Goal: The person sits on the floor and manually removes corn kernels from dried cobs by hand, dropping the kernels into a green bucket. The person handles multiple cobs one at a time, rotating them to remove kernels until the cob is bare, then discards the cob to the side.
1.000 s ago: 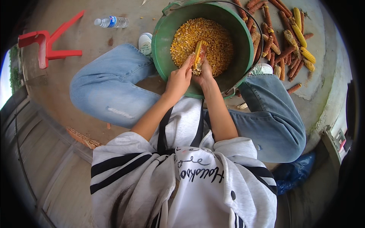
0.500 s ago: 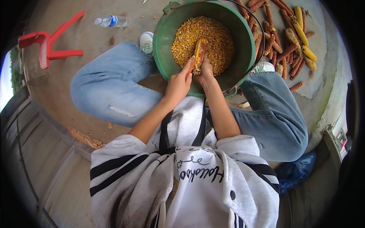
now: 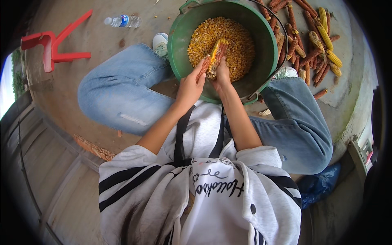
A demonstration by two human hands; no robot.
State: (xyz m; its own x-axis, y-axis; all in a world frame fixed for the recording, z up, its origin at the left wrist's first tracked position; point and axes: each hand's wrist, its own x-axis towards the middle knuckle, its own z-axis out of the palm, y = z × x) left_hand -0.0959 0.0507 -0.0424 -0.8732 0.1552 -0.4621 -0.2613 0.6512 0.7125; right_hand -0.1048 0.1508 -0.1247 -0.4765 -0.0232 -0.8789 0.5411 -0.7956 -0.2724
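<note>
A green bucket stands on the ground between my knees, holding a heap of loose yellow corn kernels. Over its near side I hold a corn cob, partly stripped, with yellow kernels left along one side. My right hand grips the cob's lower end. A bare reddish cob is in my left hand, and it lies against the partly stripped cob.
A pile of yellow and stripped reddish cobs lies on the concrete to the bucket's right. A plastic water bottle and a red plastic stool lie at the upper left. A blue bag sits by my right leg.
Both hands stay at the bucket's near side. The yellow-kernelled cob has turned slightly in my hands and the reddish cob shows more clearly beside it.
</note>
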